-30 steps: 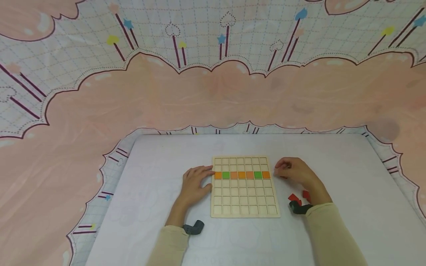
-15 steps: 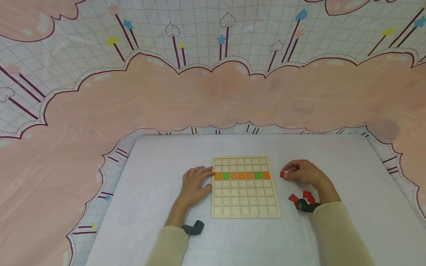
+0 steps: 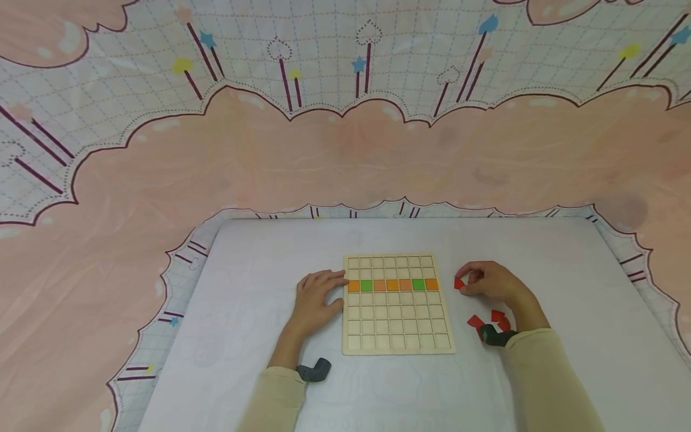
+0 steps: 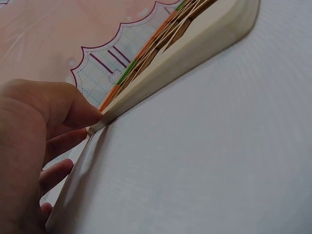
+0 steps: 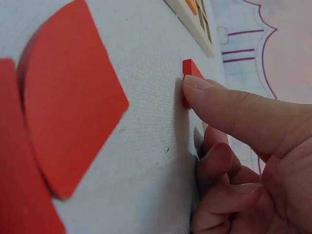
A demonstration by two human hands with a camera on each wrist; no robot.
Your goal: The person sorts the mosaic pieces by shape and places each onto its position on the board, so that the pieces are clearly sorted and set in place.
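Note:
A pale wooden grid board (image 3: 399, 327) lies on the white table, with one row of orange, green and salmon squares (image 3: 392, 285) set across it. My left hand (image 3: 315, 301) rests at the board's left edge, index finger and thumb touching it, fingers fairly straight. To the right of the board, my right hand (image 3: 493, 283) pinches a small red wooden piece (image 3: 459, 283) between thumb and finger, low over the table. Fingers cover part of that piece. Near the right wrist lie several loose red pieces (image 3: 475, 321); in the right wrist view one is a quarter-circle (image 5: 73, 102).
Dark wrist straps with camera mounts sit on the left wrist (image 3: 314, 370) and right wrist (image 3: 496, 336); the right one partly covers the loose red pieces. A patterned pink and white cloth (image 3: 345, 156) hangs behind the table (image 3: 270, 252).
My right hand has drawn back slightly right from the board's edge, and the red piece in its fingers has come into sight and turned a little. The left hand stays put.

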